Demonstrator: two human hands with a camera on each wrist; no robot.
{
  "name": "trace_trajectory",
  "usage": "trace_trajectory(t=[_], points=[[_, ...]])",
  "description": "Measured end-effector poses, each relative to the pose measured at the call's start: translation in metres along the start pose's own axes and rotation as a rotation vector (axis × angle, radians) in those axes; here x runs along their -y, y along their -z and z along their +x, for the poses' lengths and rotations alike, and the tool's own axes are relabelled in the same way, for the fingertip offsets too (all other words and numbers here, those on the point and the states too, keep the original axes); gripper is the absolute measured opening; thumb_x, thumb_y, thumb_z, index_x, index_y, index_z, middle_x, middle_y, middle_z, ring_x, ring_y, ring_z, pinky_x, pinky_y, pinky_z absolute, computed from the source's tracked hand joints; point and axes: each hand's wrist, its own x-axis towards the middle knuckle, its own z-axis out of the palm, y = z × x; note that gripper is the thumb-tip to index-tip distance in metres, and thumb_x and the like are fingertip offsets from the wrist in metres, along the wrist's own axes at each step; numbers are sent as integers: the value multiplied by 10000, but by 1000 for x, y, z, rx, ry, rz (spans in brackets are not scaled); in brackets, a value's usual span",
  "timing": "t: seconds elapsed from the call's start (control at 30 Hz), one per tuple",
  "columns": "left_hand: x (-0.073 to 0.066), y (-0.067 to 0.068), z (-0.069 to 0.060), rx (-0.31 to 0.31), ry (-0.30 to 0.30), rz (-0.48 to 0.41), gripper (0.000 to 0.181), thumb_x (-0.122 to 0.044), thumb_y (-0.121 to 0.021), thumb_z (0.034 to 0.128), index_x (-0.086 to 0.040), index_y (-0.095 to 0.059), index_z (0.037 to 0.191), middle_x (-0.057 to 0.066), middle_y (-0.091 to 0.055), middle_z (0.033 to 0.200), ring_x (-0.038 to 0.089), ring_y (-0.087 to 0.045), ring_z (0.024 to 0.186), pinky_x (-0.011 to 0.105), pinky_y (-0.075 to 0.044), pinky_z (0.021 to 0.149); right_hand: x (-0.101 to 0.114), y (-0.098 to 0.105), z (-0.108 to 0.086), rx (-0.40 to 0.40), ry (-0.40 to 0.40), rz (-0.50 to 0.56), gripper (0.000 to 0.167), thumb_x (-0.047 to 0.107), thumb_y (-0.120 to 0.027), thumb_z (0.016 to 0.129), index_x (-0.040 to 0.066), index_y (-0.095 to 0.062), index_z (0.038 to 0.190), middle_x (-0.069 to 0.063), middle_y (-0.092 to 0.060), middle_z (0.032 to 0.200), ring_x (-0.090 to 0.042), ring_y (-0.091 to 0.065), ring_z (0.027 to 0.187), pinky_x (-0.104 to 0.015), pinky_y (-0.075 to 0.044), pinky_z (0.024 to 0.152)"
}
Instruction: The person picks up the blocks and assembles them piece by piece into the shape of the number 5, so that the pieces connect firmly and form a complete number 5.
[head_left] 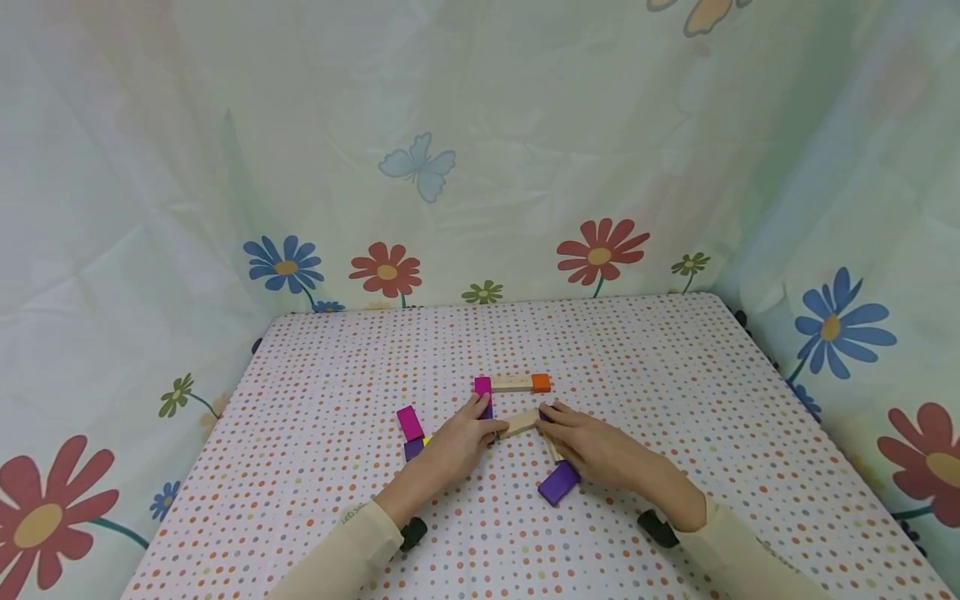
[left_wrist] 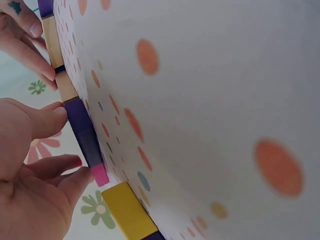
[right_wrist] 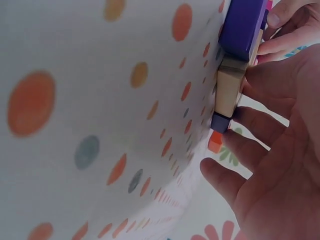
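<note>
My left hand [head_left: 450, 450] grips a dark purple block [left_wrist: 79, 117], thumb at its end beside a plain wooden block [head_left: 519, 423], fingertips by a magenta block [left_wrist: 100, 175]. The wooden block slants between my two hands. With fairly straight fingers, my right hand [head_left: 600, 450] touches a second wooden block [right_wrist: 229, 90] and the small dark block [right_wrist: 220, 122] at its far end. A larger purple block [head_left: 558, 482] lies at that wooden block's near end. My right palm faces the blocks in the right wrist view.
Beyond my hands, a wooden block [head_left: 512, 384] lies between a magenta block [head_left: 482, 385] and an orange block [head_left: 541, 383]. Left of my left hand are magenta [head_left: 410, 423], purple [head_left: 413, 450] and yellow [left_wrist: 129, 211] blocks. A flowered curtain [head_left: 495, 167] surrounds the dotted tabletop [head_left: 337, 375].
</note>
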Motion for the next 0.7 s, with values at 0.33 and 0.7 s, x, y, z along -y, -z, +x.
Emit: trace_trajectory(t=[0.33,0.7], points=[[7,12,-3,-83,-48,-44,381,-102,-593,1083,-124,-651,1459,200,-477,1641,471,-412,1546,534,-459,1209,1,-4,-1,-8,-11,9,450,99,-548,1095,37,-543,1541,-218,-448,1658,-456,-430,1535,-591,-460,1183],[39,46,-20,-217,34,-66,489,-78,-665,1040,-100,-579,1521,239,-594,1523,482,-530,1443,600,-483,1173,4,1,-2,-14,0,25,445,88,-540,1095,39,-547,1538,-232,-443,1657,-470,-421,1536,-603,-451,1187]])
